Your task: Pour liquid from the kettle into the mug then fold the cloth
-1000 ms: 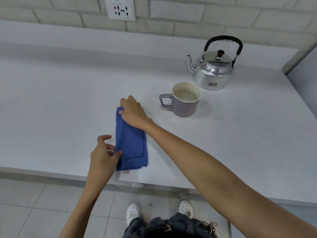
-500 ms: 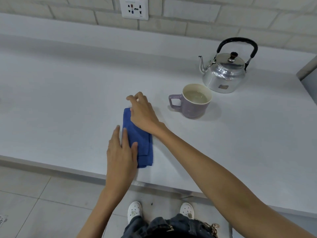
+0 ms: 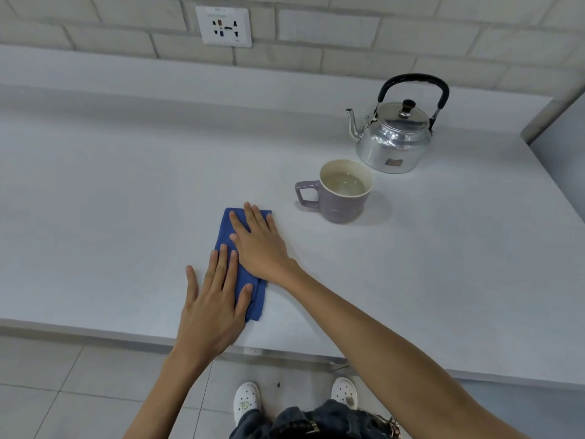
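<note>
A blue cloth lies folded into a narrow strip on the white counter, close to its front edge. My right hand rests flat on the cloth's far half, fingers spread. My left hand lies flat over its near half, partly on the counter. A purple mug with pale liquid inside stands to the right of the cloth, handle pointing left. Behind the mug stands a shiny metal kettle with a black handle, its spout pointing left.
A brick wall with a white power socket runs along the back. A grey panel bounds the counter at the right. The counter's front edge drops to a tiled floor, where my white shoes show.
My left hand has let go of the cloth's near edge and now lies flat on it. My right hand has flattened on the far half. The cloth looks narrower.
</note>
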The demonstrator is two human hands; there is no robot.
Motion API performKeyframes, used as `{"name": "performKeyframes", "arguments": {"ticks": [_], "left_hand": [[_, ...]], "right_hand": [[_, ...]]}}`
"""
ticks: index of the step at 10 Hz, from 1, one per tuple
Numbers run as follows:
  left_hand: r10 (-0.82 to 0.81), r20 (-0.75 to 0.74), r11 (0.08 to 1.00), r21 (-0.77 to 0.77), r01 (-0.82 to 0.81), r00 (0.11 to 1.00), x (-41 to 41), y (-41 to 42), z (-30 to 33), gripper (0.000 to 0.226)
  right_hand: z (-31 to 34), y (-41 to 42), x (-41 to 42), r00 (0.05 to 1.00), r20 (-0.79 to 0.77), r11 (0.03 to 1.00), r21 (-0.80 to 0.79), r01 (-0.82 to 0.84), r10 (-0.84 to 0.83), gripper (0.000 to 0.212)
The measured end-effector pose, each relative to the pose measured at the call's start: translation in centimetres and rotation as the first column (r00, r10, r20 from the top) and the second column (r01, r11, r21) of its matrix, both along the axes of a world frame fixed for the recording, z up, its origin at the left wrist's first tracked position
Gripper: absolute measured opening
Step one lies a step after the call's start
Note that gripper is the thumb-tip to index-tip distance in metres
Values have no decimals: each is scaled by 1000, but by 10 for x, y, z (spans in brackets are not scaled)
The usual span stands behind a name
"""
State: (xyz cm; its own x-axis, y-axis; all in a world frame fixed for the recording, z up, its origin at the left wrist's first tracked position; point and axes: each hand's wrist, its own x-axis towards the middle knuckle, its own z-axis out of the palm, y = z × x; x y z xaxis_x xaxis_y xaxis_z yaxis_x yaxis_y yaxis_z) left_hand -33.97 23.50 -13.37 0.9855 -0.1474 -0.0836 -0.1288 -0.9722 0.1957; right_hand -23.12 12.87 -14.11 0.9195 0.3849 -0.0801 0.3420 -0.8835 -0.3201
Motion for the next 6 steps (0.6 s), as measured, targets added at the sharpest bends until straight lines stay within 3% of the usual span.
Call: {"name": "performKeyframes", "arguments": {"ticks": [2,3,4,5,6], "left_hand": [[-17,-26,999,-39,16,1000,1,2,4,90],[-52,-71,997,45,55,996,-1,2,9,101],[-69,-72,997,32,72,995,0,-1,18,105],[-69,-11,994,-87,68,998,7,-11,33,98],[-100,69,986,-128,108,993,25,-24,57,89]], "right_hand": [[7,-3,3,999,-48,1000,5,-21,21,53],[23,-6,-3,993,-106,989,146,-32,48,53],[43,-19,-16,992,-121,951,309,-5,45,52],[66,-40,-37,978,-205,880,459,119,-26,47],[90,-76,-52,979,-147,787,583,201,-142,37]]}}
